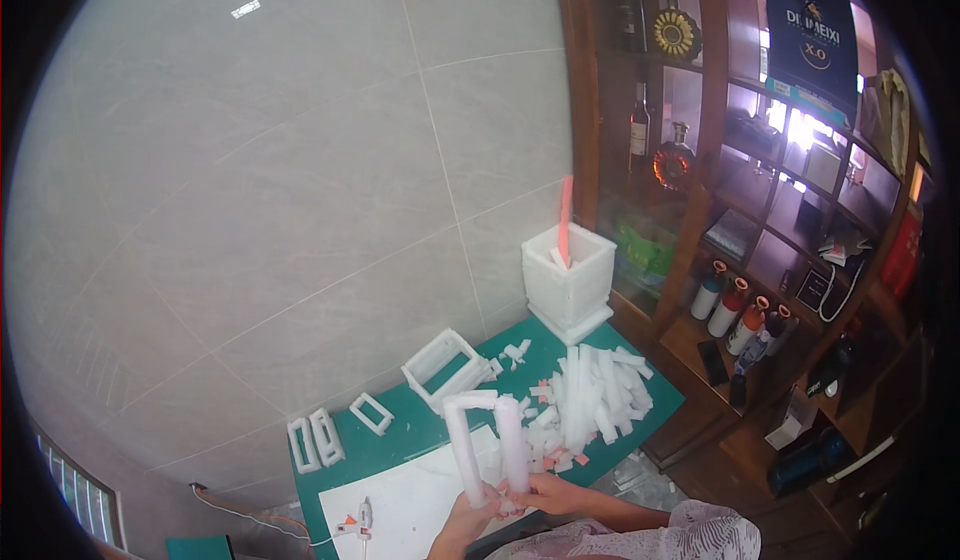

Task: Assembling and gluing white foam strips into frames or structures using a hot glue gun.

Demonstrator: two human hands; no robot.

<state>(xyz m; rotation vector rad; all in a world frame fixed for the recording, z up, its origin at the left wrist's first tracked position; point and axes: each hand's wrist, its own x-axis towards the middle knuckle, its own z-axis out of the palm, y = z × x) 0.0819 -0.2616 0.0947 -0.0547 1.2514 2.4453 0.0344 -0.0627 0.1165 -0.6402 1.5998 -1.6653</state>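
Left hand (473,513) and right hand (541,494) grip the white foam frame (512,448) at its near end, likely to steady both legs; glue gun (364,519) nearby.

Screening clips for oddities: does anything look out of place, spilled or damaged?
White and pink scraps lie scattered around the jumbled strips, which looks messy. A pink stick juts up from the white box, its colour and height standing out. The frame in the hands shows no obvious damage.

Whitish loose sleeve (712,535), grey line pattern; right hand (543,493) bare.
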